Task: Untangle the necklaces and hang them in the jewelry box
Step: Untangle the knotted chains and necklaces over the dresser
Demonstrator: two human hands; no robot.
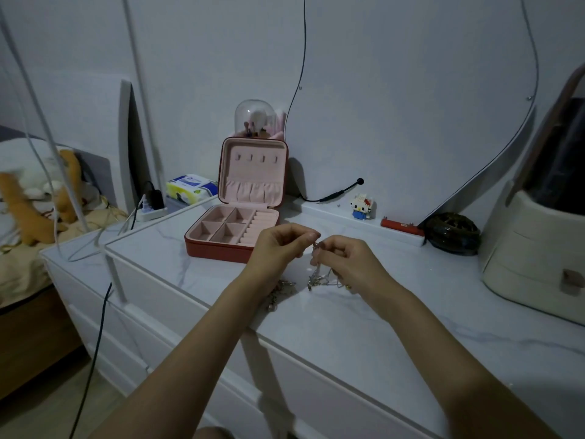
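A red jewelry box (218, 248) with a pink lining stands open on the white marble dresser top (332, 327). Its raised lid (254, 172) shows a row of small hooks with nothing on them. Just right of the box, my left hand (278, 245) and my right hand (345, 258) are held together above the dresser, both pinching a thin silver necklace chain (319, 274) at its top. The chain hangs in a tangle down to the surface. A second, gold-toned necklace (280, 294) lies on the dresser under my left wrist, partly hidden.
Behind the box stands a domed brush holder (254, 118). A block figurine (362, 205), a red bar (400, 226) and a dark round object (452, 232) line the back ledge. A cream organizer (531, 255) fills the right. Tissues (190, 188) and a power strip (148, 210) sit left.
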